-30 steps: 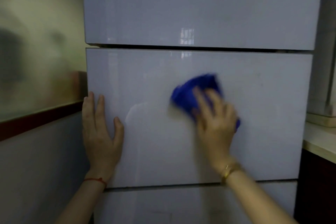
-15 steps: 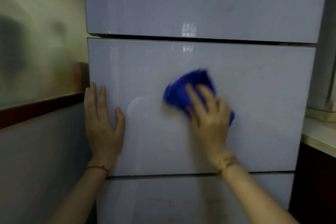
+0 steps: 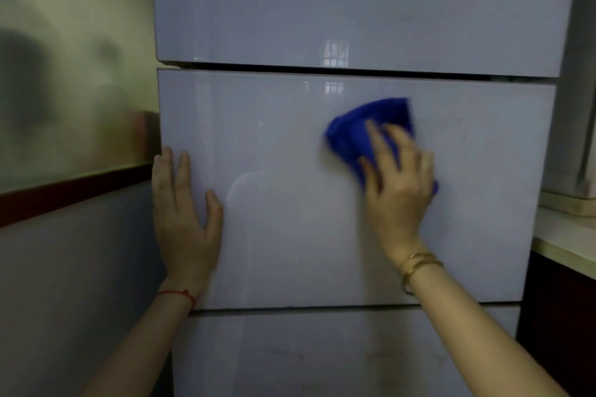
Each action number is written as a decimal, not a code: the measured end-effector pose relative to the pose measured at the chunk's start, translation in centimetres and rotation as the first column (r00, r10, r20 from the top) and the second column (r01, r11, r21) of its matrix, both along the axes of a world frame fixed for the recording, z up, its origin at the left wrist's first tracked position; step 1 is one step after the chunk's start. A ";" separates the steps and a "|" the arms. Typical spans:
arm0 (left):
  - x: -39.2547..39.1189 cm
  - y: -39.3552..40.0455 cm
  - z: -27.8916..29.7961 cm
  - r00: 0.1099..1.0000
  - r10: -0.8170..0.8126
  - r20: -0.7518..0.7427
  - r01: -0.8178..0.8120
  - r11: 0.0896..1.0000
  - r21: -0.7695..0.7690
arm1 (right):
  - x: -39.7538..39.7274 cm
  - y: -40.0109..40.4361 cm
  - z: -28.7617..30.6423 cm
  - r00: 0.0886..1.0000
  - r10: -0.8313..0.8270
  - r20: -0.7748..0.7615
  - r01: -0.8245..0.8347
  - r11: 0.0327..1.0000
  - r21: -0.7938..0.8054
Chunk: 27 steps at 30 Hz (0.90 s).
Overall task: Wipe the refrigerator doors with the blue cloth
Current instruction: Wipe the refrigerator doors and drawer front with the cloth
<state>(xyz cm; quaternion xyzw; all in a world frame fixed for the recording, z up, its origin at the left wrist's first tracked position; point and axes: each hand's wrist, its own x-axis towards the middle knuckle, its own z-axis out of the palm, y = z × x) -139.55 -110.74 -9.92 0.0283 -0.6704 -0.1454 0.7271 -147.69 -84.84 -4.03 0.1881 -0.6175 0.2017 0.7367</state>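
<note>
Middle refrigerator door [image 3: 290, 235]: wiping under way. Blue cloth [image 3: 361, 126] has travelled toward 3 o'clock since a half-second ago (right portion now being covered). Right hand [image 3: 398, 184] presses it, fingers extended; left hand [image 3: 183, 219] rests flat at 9 o'clock.

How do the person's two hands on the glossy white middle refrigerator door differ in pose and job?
The left hand lies flat and bare on the glossy white middle door near its left edge; the right hand presses the bunched blue cloth nearer the centre. The left wrist wears a red string, the right a gold bangle. Both have straight fingers pointing upward.
</note>
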 end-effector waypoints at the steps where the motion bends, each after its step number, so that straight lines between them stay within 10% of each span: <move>1: 0.0 0.0 0.0 1.000 0.000 0.004 0.000 1.000 0.004 | 0.3 -1.2 -1.8 0.999 -0.010 -0.036 0.014 0.994 0.112; 7: 1.3 0.7 -5.5 0.992 -0.015 0.123 0.011 0.999 0.033 | 1.9 -1.7 -15.3 0.999 0.019 0.037 -0.035 0.864 0.503; 13: 5.6 1.4 -18.0 0.952 -0.067 0.298 0.055 0.997 0.046 | 5.3 1.6 -16.1 0.944 0.253 0.211 -0.301 0.923 0.241; 27: 3.6 0.2 -31.8 0.918 -0.077 0.390 0.030 0.992 0.126 | 3.8 -3.1 -39.4 0.999 0.001 0.048 -0.036 0.679 0.733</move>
